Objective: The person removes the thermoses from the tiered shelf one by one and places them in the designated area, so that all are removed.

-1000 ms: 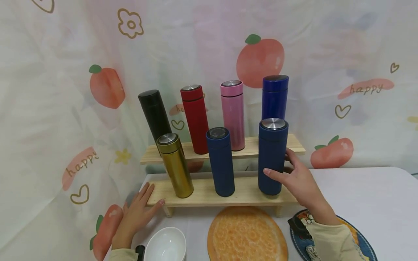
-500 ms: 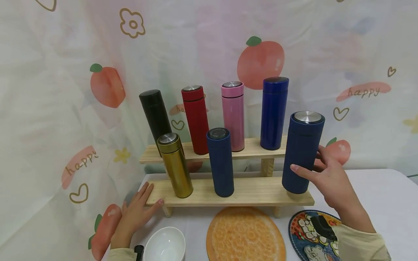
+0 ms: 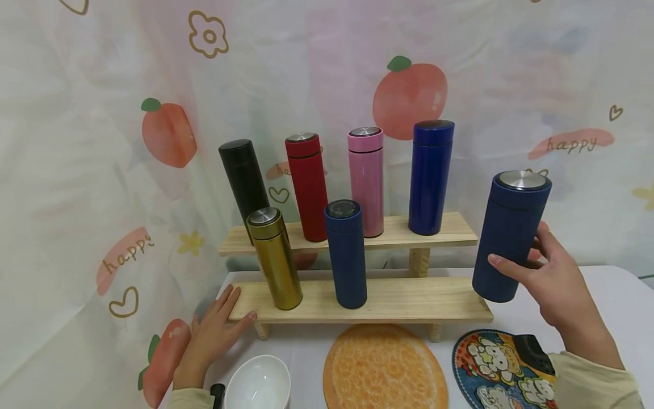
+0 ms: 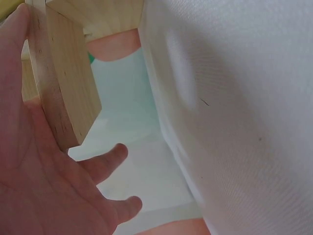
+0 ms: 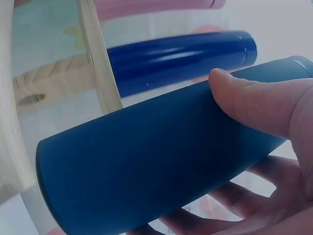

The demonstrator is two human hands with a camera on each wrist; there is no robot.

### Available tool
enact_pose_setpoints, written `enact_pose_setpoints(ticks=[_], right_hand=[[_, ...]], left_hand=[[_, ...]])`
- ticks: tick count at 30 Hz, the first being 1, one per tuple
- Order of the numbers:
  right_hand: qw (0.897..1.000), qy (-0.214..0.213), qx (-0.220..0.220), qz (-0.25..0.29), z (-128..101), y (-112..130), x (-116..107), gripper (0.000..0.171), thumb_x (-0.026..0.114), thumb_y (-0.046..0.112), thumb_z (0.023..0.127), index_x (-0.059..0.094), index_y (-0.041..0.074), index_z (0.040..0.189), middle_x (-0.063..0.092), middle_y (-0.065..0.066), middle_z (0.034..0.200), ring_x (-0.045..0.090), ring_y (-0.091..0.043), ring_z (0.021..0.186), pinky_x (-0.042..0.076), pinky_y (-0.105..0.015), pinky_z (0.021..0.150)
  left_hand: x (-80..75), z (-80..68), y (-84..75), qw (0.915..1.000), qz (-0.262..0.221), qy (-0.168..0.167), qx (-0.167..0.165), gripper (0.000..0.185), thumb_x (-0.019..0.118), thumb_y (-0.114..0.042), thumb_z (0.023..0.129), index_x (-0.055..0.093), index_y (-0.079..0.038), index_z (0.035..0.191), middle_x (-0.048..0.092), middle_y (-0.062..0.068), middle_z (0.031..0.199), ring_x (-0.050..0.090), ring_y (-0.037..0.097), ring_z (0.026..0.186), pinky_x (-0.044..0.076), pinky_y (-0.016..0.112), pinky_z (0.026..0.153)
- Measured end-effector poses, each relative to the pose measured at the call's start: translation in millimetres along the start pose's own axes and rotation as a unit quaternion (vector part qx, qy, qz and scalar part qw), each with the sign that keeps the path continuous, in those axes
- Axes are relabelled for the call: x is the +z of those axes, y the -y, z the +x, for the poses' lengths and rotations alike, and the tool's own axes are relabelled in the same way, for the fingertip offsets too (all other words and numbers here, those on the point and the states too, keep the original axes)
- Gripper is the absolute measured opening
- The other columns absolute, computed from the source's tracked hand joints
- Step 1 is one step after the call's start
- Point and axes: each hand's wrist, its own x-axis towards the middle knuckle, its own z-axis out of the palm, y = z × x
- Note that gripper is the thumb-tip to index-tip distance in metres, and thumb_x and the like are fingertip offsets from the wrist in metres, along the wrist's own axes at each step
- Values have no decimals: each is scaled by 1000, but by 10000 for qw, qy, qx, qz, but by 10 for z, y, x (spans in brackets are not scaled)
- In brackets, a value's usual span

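My right hand (image 3: 554, 281) grips a wide dark blue flask (image 3: 511, 236) with a steel lid, lifted in the air just right of the two-step wooden rack (image 3: 403, 298); thumb and fingers wrap its body (image 5: 161, 156). My left hand (image 3: 212, 335) lies flat with straight fingers against the left end of the lower shelf (image 4: 63, 93). On the lower shelf stand a gold flask (image 3: 275, 260) and a slim dark blue flask (image 3: 346, 254). The upper shelf carries black (image 3: 243, 179), red (image 3: 306, 186), pink (image 3: 366, 180) and blue (image 3: 431, 176) flasks.
In front of the rack lie an orange round mat (image 3: 385, 368), a white bowl (image 3: 257, 383) and a cartoon-printed round mat (image 3: 503, 369) on the white table. A peach-patterned curtain (image 3: 102, 170) hangs close behind and to the left.
My right hand lifted the wide dark blue flask off the right end of the lower shelf and carried it right and slightly up. The left hand stayed put.
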Motion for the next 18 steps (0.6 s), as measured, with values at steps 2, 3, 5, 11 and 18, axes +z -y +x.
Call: enact_pose_setpoints(ticks=[2, 3, 5, 11, 18], right_hand=[[10000, -75, 53, -8, 11, -25, -25, 99, 74, 29, 103, 6, 19, 175, 25, -38, 163, 35, -64, 138, 26, -90, 101], [9999, -102, 83, -5, 19, -40, -36, 100, 73, 29, 104, 4, 16, 174, 23, -39, 165, 34, -69, 138, 25, -91, 101], [9997, -164, 152, 17, 27, -77, -58, 100, 73, 29, 104, 4, 11, 173, 18, -40, 167, 31, -76, 137, 24, -91, 102], [9994, -225, 247, 74, 68, -212, -119, 99, 72, 30, 104, 3, 7, 172, 12, -40, 169, 28, -78, 137, 23, -89, 103], [9991, -257, 318, 142, 137, -421, -108, 98, 70, 30, 106, 3, 3, 171, 12, -41, 169, 29, -76, 139, 23, -87, 106]], left_hand=[[8, 7, 15, 10000, -18, 9, -1, 94, 57, -70, 101, 30, -13, 171, 19, 13, 178, 24, 54, 156, 4, 87, 112], [11, 12, 22, 10000, -23, 14, 2, 94, 56, -70, 101, 29, -14, 171, 18, 12, 178, 23, 53, 156, 4, 87, 112], [12, 16, 35, 10000, -30, 22, 26, 94, 55, -71, 101, 28, -14, 171, 17, 12, 178, 23, 52, 157, 3, 87, 112], [-22, -3, 5, 10000, -46, 35, 34, 93, 55, -70, 102, 28, -14, 171, 18, 12, 178, 23, 49, 158, 3, 86, 113], [-11, -9, -18, 10000, -22, 35, 3, 93, 56, -70, 102, 29, -13, 171, 18, 12, 178, 23, 49, 158, 4, 85, 114]])
